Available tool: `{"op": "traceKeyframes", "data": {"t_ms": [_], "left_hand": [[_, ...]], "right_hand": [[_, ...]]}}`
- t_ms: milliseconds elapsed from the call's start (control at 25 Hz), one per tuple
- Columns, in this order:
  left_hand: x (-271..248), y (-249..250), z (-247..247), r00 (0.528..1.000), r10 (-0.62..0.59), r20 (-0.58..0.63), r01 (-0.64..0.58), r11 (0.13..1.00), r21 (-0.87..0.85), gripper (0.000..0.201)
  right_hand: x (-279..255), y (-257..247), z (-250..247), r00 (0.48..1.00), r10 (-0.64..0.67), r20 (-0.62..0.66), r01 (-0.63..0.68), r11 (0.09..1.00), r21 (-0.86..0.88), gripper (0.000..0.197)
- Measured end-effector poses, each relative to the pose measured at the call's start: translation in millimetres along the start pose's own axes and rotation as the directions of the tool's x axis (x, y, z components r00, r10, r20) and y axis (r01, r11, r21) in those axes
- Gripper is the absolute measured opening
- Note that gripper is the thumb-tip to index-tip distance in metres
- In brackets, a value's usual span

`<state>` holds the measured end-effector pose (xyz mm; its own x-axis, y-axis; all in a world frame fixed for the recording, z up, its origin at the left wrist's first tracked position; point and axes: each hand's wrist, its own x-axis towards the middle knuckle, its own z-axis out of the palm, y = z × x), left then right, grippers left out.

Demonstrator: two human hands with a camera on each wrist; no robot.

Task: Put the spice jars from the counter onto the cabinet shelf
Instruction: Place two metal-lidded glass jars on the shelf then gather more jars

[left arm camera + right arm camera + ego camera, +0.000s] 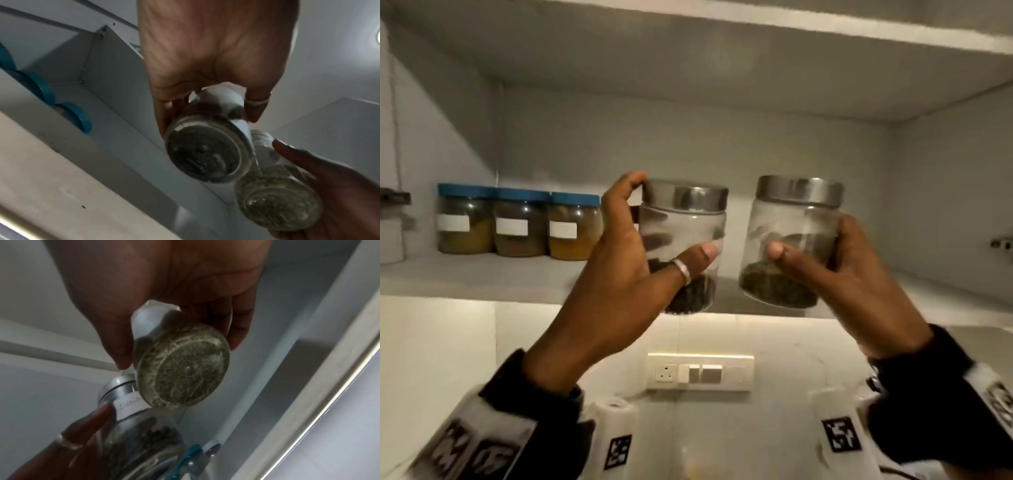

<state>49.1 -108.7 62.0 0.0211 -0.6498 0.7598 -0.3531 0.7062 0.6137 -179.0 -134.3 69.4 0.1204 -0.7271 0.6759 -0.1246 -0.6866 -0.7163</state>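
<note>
Two spice jars, steel-lidded and partly filled, hang in the air just in front of the cabinet shelf (482, 274), neither yet set down: the dark-spice jar (683, 240) in the left hand (619, 267), the green-spice jar (791, 240) in the right hand (859, 274). Both tilt, their bases towards the person. The risk from here, judging by the wrist views, is a knock: the jars ride close together, so glass could clip glass, or a low base could catch the shelf's front edge and twist out of the hold. Each hand is wrapped round its jar's glass body, thumb across the near side, fingers curled behind. Three blue-lidded jars (520, 222) already stand in a row at the shelf's left. A switch plate (700, 373) sits on the wall below.
</note>
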Motion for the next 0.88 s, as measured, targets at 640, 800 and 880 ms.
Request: {"op": "traceKeyframes", "data": {"t_ms": [640,800,880], "left_hand": [[69,19,-20,0.989,-0.055,0.140,-0.081,0.589,0.804,0.087],[98,34,-14,0.961,-0.093,0.260,-0.209,0.373,0.904,0.062],[106,27,-7,0.951,-0.113,0.287,-0.232,0.349,0.908,0.055]], "right_hand": [[67,-9,-16,0.990,-0.129,0.049,0.124,0.675,-0.727,0.087],[94,-26,-2,0.977,-0.105,0.186,0.213,0.423,-0.881,0.070],[102,-20,6,0.969,-0.079,0.232,0.245,0.327,-0.913,0.064]]}}
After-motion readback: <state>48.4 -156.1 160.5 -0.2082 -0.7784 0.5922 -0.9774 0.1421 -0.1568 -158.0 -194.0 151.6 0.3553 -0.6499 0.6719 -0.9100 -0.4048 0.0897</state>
